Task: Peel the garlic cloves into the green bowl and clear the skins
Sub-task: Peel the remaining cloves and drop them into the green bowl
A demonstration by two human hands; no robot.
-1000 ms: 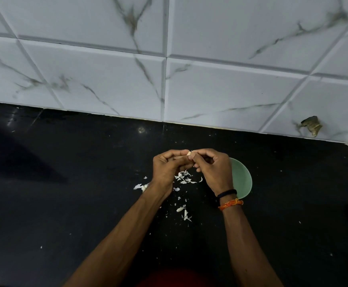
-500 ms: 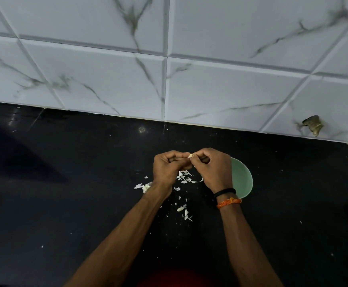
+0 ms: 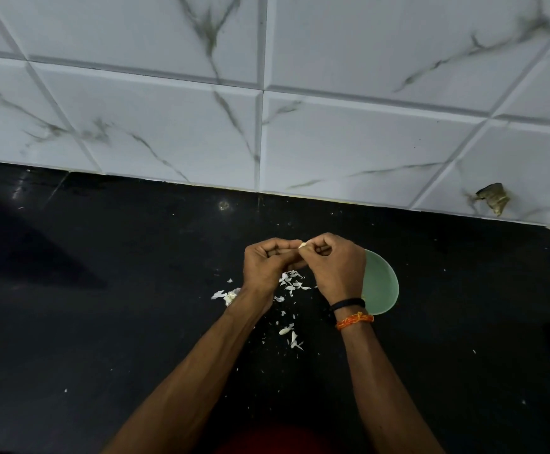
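Loose skins (image 3: 291, 335) lay scattered on the black counter (image 3: 103, 322) between the forearms, more at 12 o'clock under the hands. Left hand (image 3: 267, 267) and right hand (image 3: 336, 267) met knuckle to knuckle, fingers curled, both pinching one garlic clove (image 3: 302, 245), pale tip showing. Green bowl (image 3: 381, 283) sat at 3 o'clock of the right hand, partly hidden by it. Marble-veined tile wall (image 3: 365, 142) stood beyond.

black glossy surface (image 3: 103, 322) in front of me. on it: green bowl (image 3: 381, 283) at right, garlic skins (image 3: 291, 285) scattered beside it, one clump (image 3: 229, 296) further left.
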